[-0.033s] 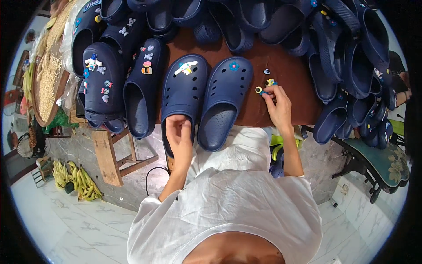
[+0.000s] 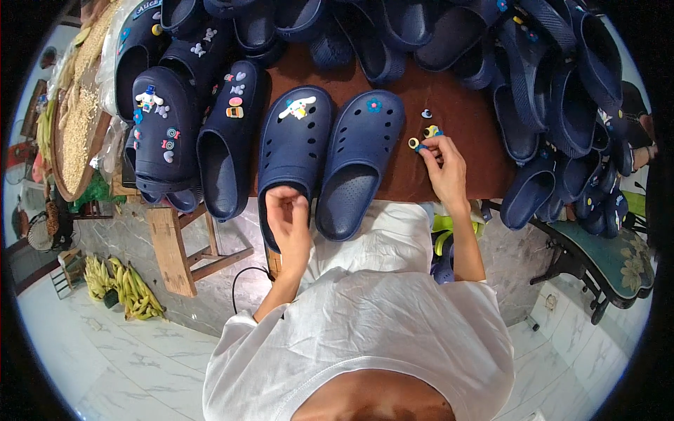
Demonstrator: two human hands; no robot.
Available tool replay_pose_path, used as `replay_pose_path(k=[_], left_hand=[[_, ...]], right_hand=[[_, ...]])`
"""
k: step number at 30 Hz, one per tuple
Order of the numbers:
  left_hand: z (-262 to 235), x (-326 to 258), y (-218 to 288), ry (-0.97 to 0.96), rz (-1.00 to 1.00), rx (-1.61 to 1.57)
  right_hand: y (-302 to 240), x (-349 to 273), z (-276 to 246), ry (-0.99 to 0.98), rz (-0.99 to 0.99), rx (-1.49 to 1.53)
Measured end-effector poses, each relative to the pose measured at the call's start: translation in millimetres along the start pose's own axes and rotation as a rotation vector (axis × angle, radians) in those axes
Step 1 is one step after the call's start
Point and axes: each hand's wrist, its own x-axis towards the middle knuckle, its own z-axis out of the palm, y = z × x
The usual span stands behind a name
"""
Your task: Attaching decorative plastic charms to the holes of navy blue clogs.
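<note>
Two navy clogs lie side by side on the brown cloth-covered table (image 2: 414, 179) before me. The left clog (image 2: 295, 151) carries a white character charm (image 2: 298, 108) on its top; a blue flower charm (image 2: 374, 105) is on the right clog (image 2: 361, 158). My left hand (image 2: 288, 217) is inside the left clog's foot opening, fingers curled, their tips partly hidden. To the right of the pair, my right hand (image 2: 445, 168) pinches a small yellow and blue shoe charm (image 2: 416, 144) with a round eye. A similar yellow charm (image 2: 433, 131) and a small pale one (image 2: 426, 114) lie just beyond its fingers.
Decorated navy clogs (image 2: 165, 130) stand at the left, with more clogs (image 2: 382, 35) piled along the back and right (image 2: 572, 105). A tray of pale grains (image 2: 74, 133) is at far left. Below are a wooden stool (image 2: 172, 252), bananas (image 2: 137, 291) and a green-topped seat (image 2: 604, 259).
</note>
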Motion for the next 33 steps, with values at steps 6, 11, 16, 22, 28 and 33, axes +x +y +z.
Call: replay_pose_path(k=[6, 11, 16, 22, 28, 33], left_hand=[[17, -31, -2, -0.319, 0.097, 0.084], [55, -11, -20, -0.453, -0.122, -0.067], [82, 10, -10, -0.425, -0.366, -0.354], [94, 14, -1, -0.361, -0.436, -0.509], [97, 13, 0, -0.326, -0.424, -0.484], [103, 12, 6, -0.237, -0.469, -0.469]], right_hand=[[0, 3, 2, -0.147, 0.142, 0.52], [-31, 10, 6, -0.344, 0.245, 0.745], [-33, 13, 15, -0.378, 0.245, 0.756], [-33, 16, 19, -0.344, 0.239, 0.793], [-34, 16, 22, -0.333, 0.254, 0.821], [-28, 14, 22, -0.329, 0.235, 0.85]])
